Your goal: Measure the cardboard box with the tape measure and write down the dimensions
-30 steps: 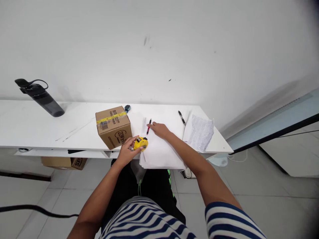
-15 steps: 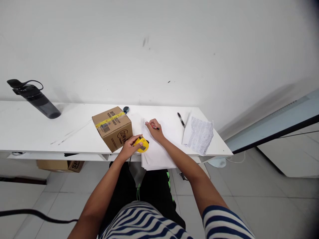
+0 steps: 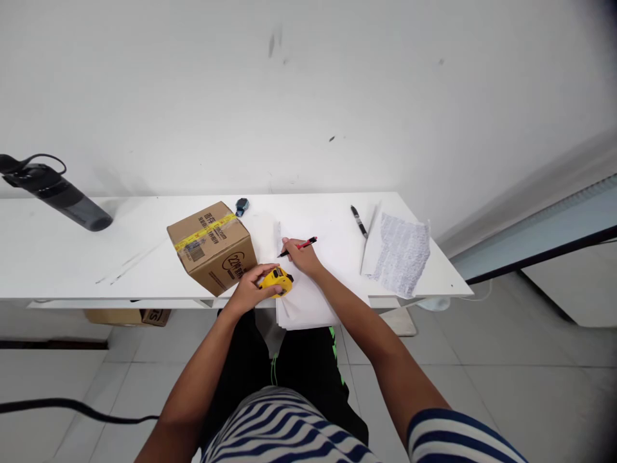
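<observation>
My left hand (image 3: 251, 290) is closed around a yellow tape measure (image 3: 276, 281) near the desk's front edge, just right of a taped cardboard box (image 3: 212, 247). In my right hand (image 3: 303, 257) is a red and black pen (image 3: 308, 242), its dark tip pointing down and left close to the paper. Both hands are over a stack of white paper (image 3: 308, 305) that overhangs the front edge. Whether the pen tip touches the sheet I cannot tell.
On the white desk (image 3: 139, 251), a dark water bottle (image 3: 67, 196) stands at the left. A watch (image 3: 241, 206) lies behind the box. To the right are a black pen (image 3: 359, 222) and a handwritten sheet (image 3: 402, 251). Another carton (image 3: 128, 316) is below the desk.
The pen in my right hand has swung so its shaft shows more and its tip points down-left. My left hand has turned the tape measure a little. The view has shifted slightly.
</observation>
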Tool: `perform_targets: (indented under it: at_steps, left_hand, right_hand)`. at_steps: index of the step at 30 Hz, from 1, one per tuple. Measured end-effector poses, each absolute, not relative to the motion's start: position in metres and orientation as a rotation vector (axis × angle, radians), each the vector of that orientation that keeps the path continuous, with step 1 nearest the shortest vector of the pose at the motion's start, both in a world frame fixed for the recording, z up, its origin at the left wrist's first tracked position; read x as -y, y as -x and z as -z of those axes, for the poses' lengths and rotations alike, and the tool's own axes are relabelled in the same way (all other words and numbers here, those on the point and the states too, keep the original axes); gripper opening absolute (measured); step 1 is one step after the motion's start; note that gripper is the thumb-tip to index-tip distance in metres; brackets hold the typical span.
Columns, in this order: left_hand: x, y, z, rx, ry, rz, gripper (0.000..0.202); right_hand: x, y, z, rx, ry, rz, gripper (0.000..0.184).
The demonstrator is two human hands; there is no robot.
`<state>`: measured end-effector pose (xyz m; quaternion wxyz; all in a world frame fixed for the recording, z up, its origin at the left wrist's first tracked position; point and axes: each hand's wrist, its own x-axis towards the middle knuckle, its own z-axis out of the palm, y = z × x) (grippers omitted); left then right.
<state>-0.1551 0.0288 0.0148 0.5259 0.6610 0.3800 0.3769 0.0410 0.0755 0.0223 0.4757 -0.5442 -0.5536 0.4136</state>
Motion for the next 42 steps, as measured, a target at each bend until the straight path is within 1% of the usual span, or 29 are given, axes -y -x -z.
perform_targets:
  at_steps: [6, 11, 23, 29, 37, 42]
  left_hand:
    - [-0.029, 0.156, -0.016, -0.926, -1.521, -0.857, 0.054]
    - [-0.03, 0.156, -0.016, -0.961, -1.515, -0.856, 0.058]
    - [-0.027, 0.152, -0.029, -0.972, -1.548, -0.821, 0.055]
    - [-0.027, 0.153, -0.026, -0.969, -1.58, -0.808, 0.056]
    - [-0.028, 0.154, -0.028, -0.94, -1.622, -0.811, 0.05]
    - [-0.027, 0.154, -0.027, -0.948, -1.605, -0.802, 0.053]
  right_hand:
    - [-0.078, -0.042, -0.023, 1.391, 1.379, -0.969, 0.039]
    - [-0.08, -0.043, -0.019, 1.447, 1.364, -0.977, 0.039]
    - [-0.077, -0.042, -0.022, 1.411, 1.38, -0.935, 0.039]
    - [-0.077, -0.042, -0.023, 1.401, 1.377, -0.957, 0.039]
    - [-0.076, -0.042, -0.021, 1.374, 1.358, -0.937, 0.038]
    - [-0.078, -0.042, -0.018, 1.376, 1.356, -0.952, 0.039]
